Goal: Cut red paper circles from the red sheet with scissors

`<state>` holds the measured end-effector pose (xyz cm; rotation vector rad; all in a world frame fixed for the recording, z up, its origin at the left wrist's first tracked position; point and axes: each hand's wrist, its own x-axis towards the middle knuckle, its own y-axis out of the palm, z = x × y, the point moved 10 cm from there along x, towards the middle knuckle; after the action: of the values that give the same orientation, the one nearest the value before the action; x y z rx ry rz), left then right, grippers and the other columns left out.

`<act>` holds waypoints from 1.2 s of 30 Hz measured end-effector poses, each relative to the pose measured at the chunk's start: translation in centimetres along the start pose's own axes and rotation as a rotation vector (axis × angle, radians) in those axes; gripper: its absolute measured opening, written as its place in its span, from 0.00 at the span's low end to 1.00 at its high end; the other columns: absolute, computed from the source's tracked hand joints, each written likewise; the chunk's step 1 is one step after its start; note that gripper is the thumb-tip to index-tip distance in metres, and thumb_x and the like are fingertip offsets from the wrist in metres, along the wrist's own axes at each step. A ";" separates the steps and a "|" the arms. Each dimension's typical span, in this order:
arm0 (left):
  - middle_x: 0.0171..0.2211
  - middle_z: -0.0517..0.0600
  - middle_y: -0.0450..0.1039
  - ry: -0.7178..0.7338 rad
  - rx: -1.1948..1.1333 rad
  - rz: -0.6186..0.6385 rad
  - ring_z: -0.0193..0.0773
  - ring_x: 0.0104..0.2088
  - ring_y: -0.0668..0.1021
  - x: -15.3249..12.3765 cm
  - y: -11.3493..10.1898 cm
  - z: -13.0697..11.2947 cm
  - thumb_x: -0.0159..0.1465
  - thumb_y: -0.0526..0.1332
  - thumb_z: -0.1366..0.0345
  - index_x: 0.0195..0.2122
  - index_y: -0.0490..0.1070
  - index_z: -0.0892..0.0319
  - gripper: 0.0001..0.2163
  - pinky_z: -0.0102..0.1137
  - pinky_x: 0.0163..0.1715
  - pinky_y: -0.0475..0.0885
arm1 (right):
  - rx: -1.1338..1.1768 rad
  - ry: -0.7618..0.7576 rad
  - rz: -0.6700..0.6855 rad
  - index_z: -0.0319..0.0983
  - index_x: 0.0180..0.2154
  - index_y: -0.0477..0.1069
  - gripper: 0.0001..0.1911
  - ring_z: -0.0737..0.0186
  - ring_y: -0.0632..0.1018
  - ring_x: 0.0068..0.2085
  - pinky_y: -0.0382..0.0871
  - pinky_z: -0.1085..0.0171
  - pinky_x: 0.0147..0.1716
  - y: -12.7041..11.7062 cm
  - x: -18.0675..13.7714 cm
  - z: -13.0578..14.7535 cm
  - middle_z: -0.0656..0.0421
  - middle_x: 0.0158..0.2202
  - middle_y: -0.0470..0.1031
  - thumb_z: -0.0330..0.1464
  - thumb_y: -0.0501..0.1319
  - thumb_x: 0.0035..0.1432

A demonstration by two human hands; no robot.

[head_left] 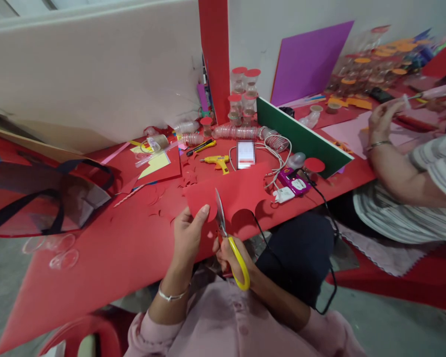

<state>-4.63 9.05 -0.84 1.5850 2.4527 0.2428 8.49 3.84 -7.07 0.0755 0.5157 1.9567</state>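
Observation:
My left hand pinches the left end of a red paper sheet, thumb on top. Curved notches run along the sheet's near edge. In my right hand is a pair of scissors with yellow handles. Their blades point away from me and lie across the paper, just right of my left thumb. Red paper scraps lie on the red table beyond my left hand. A yellow glue gun and a yellow-and-black box cutter rest past the paper.
Stacked clear plastic cups and red-topped cup pairs stand at the back. A green board divides the table. A purple power strip with cords sits right. A bag stands left. A co-worker's hand works at far right.

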 end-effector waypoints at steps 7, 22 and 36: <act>0.27 0.49 0.78 -0.088 -0.301 0.092 0.38 0.29 0.78 0.2 0.7 1.5 0.56 0.69 0.42 0.29 0.77 0.58 0.21 0.33 0.33 0.76 | 0.087 0.081 0.005 0.39 0.33 0.69 0.40 0.72 0.61 0.18 0.61 0.69 0.19 0.8 0.1 0.7 0.70 0.19 0.55 0.71 0.55 0.55; 0.29 0.50 0.80 -0.194 0.021 0.138 0.34 0.25 0.76 0.1 2.2 4.0 0.48 0.77 0.62 0.32 0.79 0.61 0.14 0.28 0.26 0.72 | 0.181 0.104 0.062 0.40 0.32 0.66 0.40 0.73 0.61 0.17 0.62 0.69 0.18 2.2 -0.5 1.2 0.70 0.20 0.56 0.72 0.56 0.52; 0.29 0.46 0.78 0.197 0.567 -0.101 0.34 0.28 0.74 0.8 -2.0 1.4 0.52 0.71 0.67 0.35 0.76 0.58 0.09 0.27 0.30 0.68 | 0.234 0.122 0.008 0.40 0.33 0.66 0.39 0.73 0.60 0.17 0.60 0.70 0.17 2.0 -0.5 0.8 0.71 0.19 0.56 0.72 0.57 0.52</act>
<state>-6.37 9.03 -2.79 1.6872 2.9231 -0.3656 7.21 2.99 -5.51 0.1067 0.8251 1.9088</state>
